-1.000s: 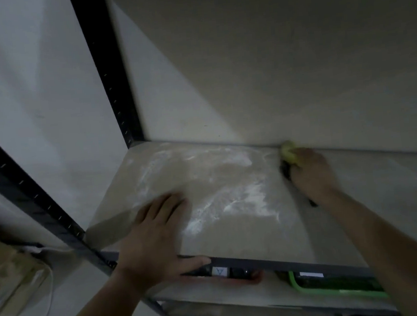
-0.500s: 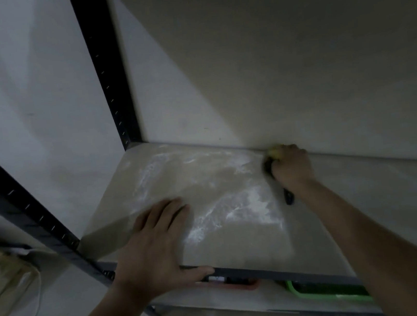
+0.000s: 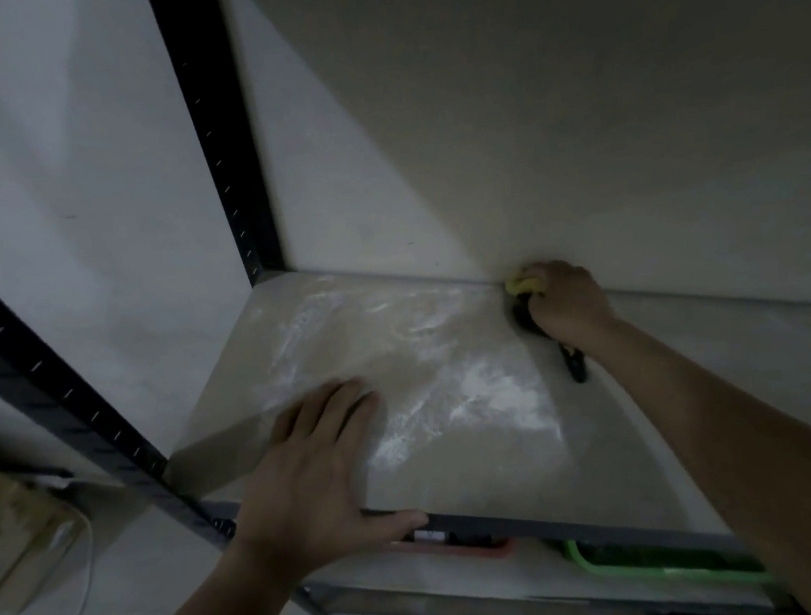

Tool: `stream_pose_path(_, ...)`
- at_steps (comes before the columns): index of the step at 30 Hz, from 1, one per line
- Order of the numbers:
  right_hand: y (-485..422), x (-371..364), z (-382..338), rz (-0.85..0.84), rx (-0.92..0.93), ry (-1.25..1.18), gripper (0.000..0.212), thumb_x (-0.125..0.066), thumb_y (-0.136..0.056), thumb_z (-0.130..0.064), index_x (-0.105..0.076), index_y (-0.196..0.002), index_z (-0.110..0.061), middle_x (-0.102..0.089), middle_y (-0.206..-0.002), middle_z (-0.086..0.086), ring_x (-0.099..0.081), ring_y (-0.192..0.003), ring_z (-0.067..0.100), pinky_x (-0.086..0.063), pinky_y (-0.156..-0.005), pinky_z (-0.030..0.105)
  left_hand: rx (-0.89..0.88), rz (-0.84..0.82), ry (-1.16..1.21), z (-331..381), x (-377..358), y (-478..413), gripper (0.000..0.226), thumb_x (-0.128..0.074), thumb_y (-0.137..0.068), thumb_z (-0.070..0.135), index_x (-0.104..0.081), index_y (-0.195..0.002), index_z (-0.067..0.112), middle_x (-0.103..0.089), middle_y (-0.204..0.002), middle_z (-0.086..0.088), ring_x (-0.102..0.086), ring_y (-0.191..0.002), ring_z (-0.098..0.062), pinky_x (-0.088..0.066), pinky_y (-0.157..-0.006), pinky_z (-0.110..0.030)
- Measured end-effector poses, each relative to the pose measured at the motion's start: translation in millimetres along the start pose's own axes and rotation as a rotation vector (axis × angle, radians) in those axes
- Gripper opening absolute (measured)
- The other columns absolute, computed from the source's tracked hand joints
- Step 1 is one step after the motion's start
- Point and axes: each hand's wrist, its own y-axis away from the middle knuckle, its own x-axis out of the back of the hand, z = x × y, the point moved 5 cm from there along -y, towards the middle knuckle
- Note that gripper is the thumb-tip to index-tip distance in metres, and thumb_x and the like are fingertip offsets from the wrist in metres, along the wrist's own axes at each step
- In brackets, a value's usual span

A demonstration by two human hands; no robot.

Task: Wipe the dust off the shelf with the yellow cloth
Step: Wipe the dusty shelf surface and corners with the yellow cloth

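Head-cam view, dim light, looking down at a pale shelf [image 3: 458, 479] in a metal rack w/ black slotted posts [image 3: 211, 128]. White dust [image 3: 490, 398] is smeared in streaks and patches across the left and middle of the shelf; the strip to the right of the right arm looks cleaner.

Right hand [image 3: 565, 303] is reaching to the back of the shelf, where the board meets the rear wall. Fingers are clenched around a yellow cloth [image 3: 521, 285]; only a small bunched bit of it shows at the fingertips, pressed into the back edge, approx. mid-width of the view. A dark object [image 3: 572, 363] sticks out from under the same hand toward the front; can't tell what it is or whether it's joined to the cloth.

Left hand [image 3: 315, 472] lies flat near the front left of the shelf, palm down, fingers released and spread on the board, thumb hooked over the front rail. It holds nothing.

Below the front rail, on a lower level: a green tray [image 3: 662, 571] at right and a red item [image 3: 483, 548] beside it. At far left, off the rack, blurry cardboard [image 3: 17, 542] and a white cable [image 3: 84, 610].
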Motion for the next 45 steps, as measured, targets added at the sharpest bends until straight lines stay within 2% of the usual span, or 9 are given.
stream_pose_path(4,16.5,-19.4,-41.2,0.074,0.204,0.117,0.04,-0.051,-0.085,-0.018,-0.063,-0.124,-0.021,-0.062,-0.127,0.008,-0.058,-0.107,0.035,-0.049,-0.094,0.036,-0.014,0.012,0.005,0.8,-0.2,0.3,0.116,-0.058,-0.069,0.095,-0.061,-0.144,0.007,-0.056,-0.152,-0.011,-0.051,-0.142,-0.036,-0.047,-0.111,-0.052)
stream_pose_path(8,27.5,-9.4,-66.7,-0.233,0.389,-0.148,0.047,-0.055,-0.082,-0.01,-0.064,-0.126,-0.025,-0.058,-0.137,0.002,-0.056,-0.122,0.021,-0.041,-0.098,0.021,0.0,0.022,0.0,1.2,-0.7,1.4,0.117,-0.062,-0.066,0.092,-0.06,-0.146,0.007,-0.055,-0.153,-0.011,-0.051,-0.143,-0.034,-0.045,-0.113,-0.051)
stream_pose_path(12,47.4,39.3,-13.5,0.002,0.228,-0.214,0.044,-0.059,-0.082,-0.012,-0.064,-0.125,-0.023,-0.061,-0.133,0.004,-0.055,-0.121,0.021,-0.034,-0.094,0.017,0.001,0.019,0.009,0.2,-1.0,1.8,0.116,-0.045,-0.074,0.099,-0.058,-0.146,0.008,-0.053,-0.153,-0.01,-0.05,-0.143,-0.034,-0.046,-0.112,-0.051)
stream_pose_path(15,83.5,55.0,59.9,0.202,-0.062,-0.117,0.03,-0.058,-0.088,-0.017,-0.066,-0.117,-0.01,-0.062,-0.12,0.019,-0.058,-0.111,0.036,-0.044,-0.096,0.034,-0.007,0.04,0.02,-0.6,-2.4,2.5,0.115,-0.045,-0.074,0.099,-0.056,-0.147,0.01,-0.052,-0.153,-0.008,-0.05,-0.143,-0.033,-0.046,-0.111,-0.051)
stream_pose_path(21,159.9,14.6,102.6,-0.005,-0.2,-0.011,0.038,-0.075,-0.076,-0.002,-0.064,-0.11,0.007,-0.055,-0.125,0.035,-0.056,-0.105,0.056,-0.05,-0.083,0.063,-0.008,0.045,0.031,-0.5,-2.4,3.3,0.115,-0.043,-0.074,0.099,-0.055,-0.149,0.012,-0.05,-0.155,-0.005,-0.046,-0.146,-0.031,-0.043,-0.113,-0.049)
stream_pose_path(26,174.7,-1.1,57.5,0.202,-0.146,-0.099,0.045,-0.058,-0.09,-0.019,-0.052,-0.134,-0.018,-0.054,-0.136,0.014,-0.052,-0.11,0.039,-0.046,-0.095,0.045,-0.012,0.032,0.024,0.7,-1.5,3.1,0.112,-0.048,-0.073,0.097,-0.056,-0.147,0.012,-0.051,-0.154,-0.005,-0.048,-0.144,-0.032,-0.045,-0.11,-0.05)
stream_pose_path(34,125.5,-38.0,-92.8,0.122,0.093,-0.171,0.038,-0.047,-0.095,-0.022,-0.049,-0.133,-0.023,-0.048,-0.136,0.007,-0.043,-0.118,0.028,-0.038,-0.1,0.036,-0.041,0.06,-0.002,2.8,-2.4,1.8,0.111,-0.037,-0.08,0.098,-0.061,-0.142,0.01,-0.057,-0.148,-0.012,-0.053,-0.138,-0.037,-0.047,-0.104,-0.054)
stream_pose_path(40,86.2,20.4,29.2,0.283,-0.039,-0.237,0.045,-0.047,-0.091,-0.02,-0.052,-0.132,-0.002,-0.056,-0.129,0.023,-0.055,-0.115,0.04,-0.04,-0.1,0.041,0.002,0.018,-0.015,0.0,-1.8,3.0,0.112,-0.048,-0.074,0.097,-0.06,-0.145,0.011,-0.055,-0.151,-0.008,-0.051,-0.141,-0.034,-0.048,-0.107,-0.053)
stream_pose_path(45,63.5,18.5,90.3,-0.017,-0.269,0.205,0.043,-0.042,-0.094,-0.037,-0.053,-0.124,-0.009,-0.055,-0.13,0.018,-0.053,-0.117,0.035,-0.044,-0.1,0.039,-0.006,0.024,-0.003,1.4,0.1,0.9,0.112,-0.053,-0.07,0.095,-0.062,-0.141,0.009,-0.058,-0.148,-0.01,-0.055,-0.137,-0.036,-0.05,-0.104,-0.053)
